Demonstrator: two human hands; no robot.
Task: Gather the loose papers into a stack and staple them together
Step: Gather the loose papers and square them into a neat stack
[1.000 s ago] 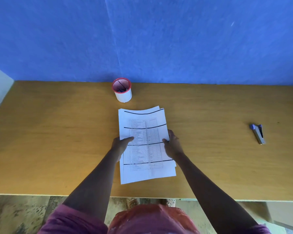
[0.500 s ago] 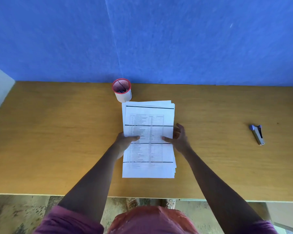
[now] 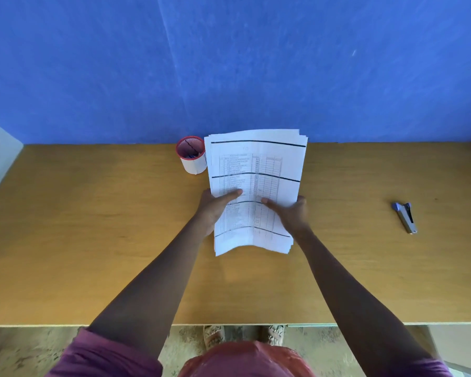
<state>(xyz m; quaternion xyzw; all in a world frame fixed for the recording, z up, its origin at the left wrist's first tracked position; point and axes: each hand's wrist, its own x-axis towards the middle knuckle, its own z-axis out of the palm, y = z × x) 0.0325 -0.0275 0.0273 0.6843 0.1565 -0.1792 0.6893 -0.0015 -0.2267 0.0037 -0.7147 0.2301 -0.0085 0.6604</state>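
Note:
A stack of white printed papers (image 3: 256, 170) with tables and bold black lines is lifted off the wooden table (image 3: 93, 240), its top edge tilted up toward the blue wall. My left hand (image 3: 215, 209) grips its left side, thumb across the top sheet. My right hand (image 3: 290, 213) grips its right side the same way. The sheets' bottom edge curls and hangs above the table. A blue-grey stapler (image 3: 405, 217) lies on the table far to the right, well apart from both hands.
A white cup with a red rim (image 3: 191, 155) holding pens stands just left of the papers' top corner, near the blue wall (image 3: 229, 63). The table's front edge runs across the lower part of the view, with my feet below it.
The papers lay flat on the table while both hands squared them; now both hands have raised the stack and tilted its far end upward.

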